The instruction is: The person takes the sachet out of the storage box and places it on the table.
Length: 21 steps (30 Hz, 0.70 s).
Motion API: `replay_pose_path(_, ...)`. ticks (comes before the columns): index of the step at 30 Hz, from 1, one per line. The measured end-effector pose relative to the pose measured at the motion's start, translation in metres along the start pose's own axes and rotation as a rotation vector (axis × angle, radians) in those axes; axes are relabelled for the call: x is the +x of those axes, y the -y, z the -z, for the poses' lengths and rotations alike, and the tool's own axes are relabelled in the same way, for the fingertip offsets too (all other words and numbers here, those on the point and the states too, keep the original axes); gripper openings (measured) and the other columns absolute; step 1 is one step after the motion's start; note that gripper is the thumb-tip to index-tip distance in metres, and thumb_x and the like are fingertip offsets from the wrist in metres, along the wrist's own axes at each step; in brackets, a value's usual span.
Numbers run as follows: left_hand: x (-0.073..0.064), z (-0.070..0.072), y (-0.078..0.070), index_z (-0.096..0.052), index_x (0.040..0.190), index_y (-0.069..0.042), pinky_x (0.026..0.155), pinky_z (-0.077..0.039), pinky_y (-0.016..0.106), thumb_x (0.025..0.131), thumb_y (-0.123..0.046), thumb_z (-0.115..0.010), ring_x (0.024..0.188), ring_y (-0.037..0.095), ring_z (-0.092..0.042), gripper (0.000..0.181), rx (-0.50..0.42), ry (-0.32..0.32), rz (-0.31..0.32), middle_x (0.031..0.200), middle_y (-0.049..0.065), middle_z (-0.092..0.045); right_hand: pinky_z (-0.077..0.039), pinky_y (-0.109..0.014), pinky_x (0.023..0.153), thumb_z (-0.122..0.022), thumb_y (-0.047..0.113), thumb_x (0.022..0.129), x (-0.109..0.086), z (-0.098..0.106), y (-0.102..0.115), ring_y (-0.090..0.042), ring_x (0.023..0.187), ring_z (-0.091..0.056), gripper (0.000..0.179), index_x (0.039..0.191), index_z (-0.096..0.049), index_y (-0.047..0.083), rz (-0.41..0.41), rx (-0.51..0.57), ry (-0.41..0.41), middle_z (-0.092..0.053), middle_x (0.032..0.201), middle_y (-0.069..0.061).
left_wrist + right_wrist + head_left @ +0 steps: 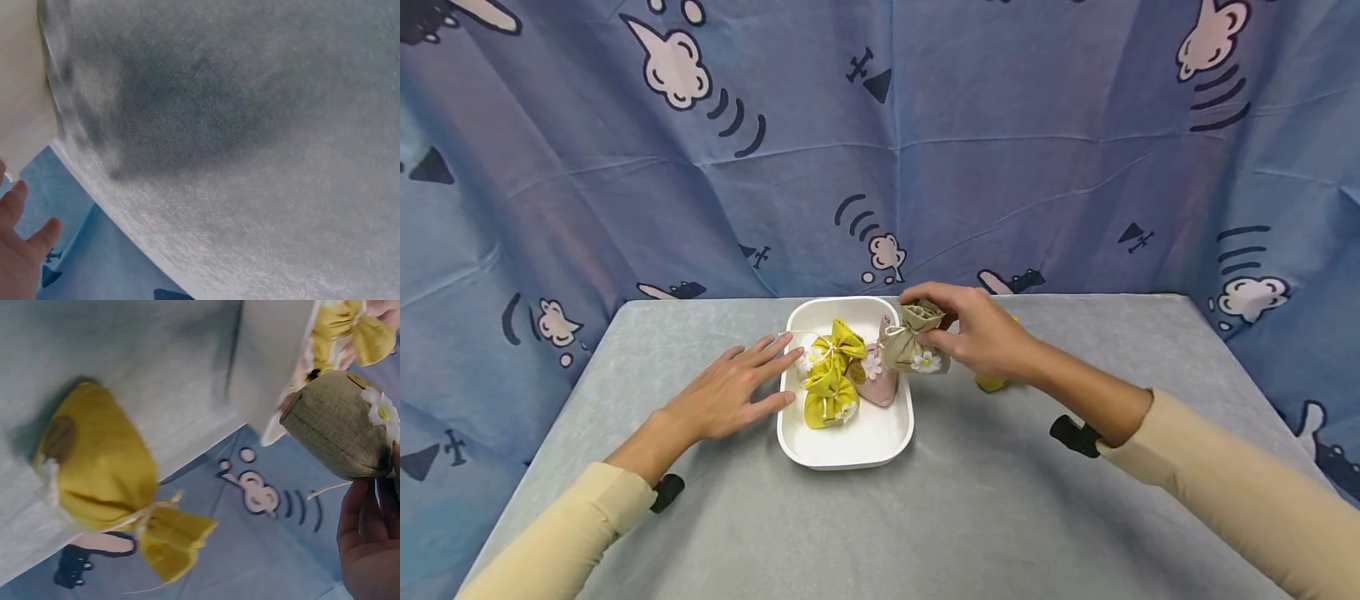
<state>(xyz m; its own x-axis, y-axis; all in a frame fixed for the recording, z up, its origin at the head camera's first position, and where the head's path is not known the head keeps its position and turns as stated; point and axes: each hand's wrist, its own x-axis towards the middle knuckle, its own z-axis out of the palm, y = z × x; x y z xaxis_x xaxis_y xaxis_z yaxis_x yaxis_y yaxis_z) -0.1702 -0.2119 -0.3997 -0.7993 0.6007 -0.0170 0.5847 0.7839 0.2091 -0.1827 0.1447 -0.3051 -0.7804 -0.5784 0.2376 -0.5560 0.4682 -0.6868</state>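
Note:
My right hand [981, 329] pinches the gathered neck of an olive-green drawstring pouch [904, 354] with a white flower, held over the right rim of a white tray [850, 454]. In the right wrist view the same pouch [340, 422] hangs from the fingertips. Two yellow pouches [831, 408] and a pink pouch [880, 383] lie inside the tray. My left hand [737, 387] spreads its fingers at the tray's left rim, holding nothing. The left wrist view catches that hand [22, 250] beside the tray's wall [25, 81].
Another yellow pouch [103, 462] sits on the grey table to the right of the tray, partly hidden behind my right hand in the head view. A blue patterned curtain [820, 150] hangs along the table's back edge.

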Motion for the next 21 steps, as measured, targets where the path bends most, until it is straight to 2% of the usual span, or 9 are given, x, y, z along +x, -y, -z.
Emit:
replay_pose_path(11, 0.0, 0.0, 0.0, -0.031, 0.158, -0.023, 0.111, -0.028, 0.063, 0.1, -0.06, -0.044, 0.149, 0.032, -0.023, 0.07, -0.006, 0.003, 0.002, 0.164, 0.004, -0.022, -0.054, -0.037, 0.074, -0.069, -0.01, 0.084, -0.002, 0.006, -0.034, -0.021, 0.089, -0.063, 0.047, 0.129, -0.061, 0.002, -0.07, -0.055, -0.002, -0.067, 0.116, -0.013)
replay_pose_path(14, 0.0, 0.0, 0.0, -0.031, 0.158, -0.024, 0.111, -0.028, 0.063, 0.1, -0.06, -0.045, 0.149, 0.032, -0.023, 0.07, -0.008, 0.004, 0.004, 0.164, 0.004, -0.022, -0.051, -0.036, 0.078, -0.071, -0.009, 0.084, -0.004, 0.008, -0.04, -0.022, 0.09, -0.064, 0.047, 0.128, -0.062, 0.002, -0.083, -0.085, -0.013, -0.068, 0.117, -0.013)
replay_pose_path(18, 0.001, 0.0, 0.0, -0.03, 0.158, -0.024, 0.111, -0.027, 0.063, 0.1, -0.06, -0.045, 0.149, 0.033, -0.023, 0.07, -0.012, 0.007, 0.007, 0.164, 0.004, -0.021, -0.047, -0.039, 0.079, -0.072, -0.008, 0.083, -0.005, 0.011, -0.045, -0.027, 0.098, -0.053, 0.045, 0.127, -0.065, 0.003, -0.089, -0.117, -0.032, -0.068, 0.114, -0.012)
replay_pose_path(21, 0.001, 0.0, 0.0, -0.03, 0.158, -0.024, 0.111, -0.027, 0.063, 0.1, -0.06, -0.044, 0.149, 0.033, -0.023, 0.07, -0.012, 0.009, 0.008, 0.164, 0.004, -0.021, -0.048, -0.04, 0.077, -0.071, -0.008, 0.084, -0.006, 0.011, -0.048, -0.027, 0.099, -0.045, 0.045, 0.127, -0.064, 0.003, -0.101, -0.117, -0.032, -0.066, 0.112, -0.013)
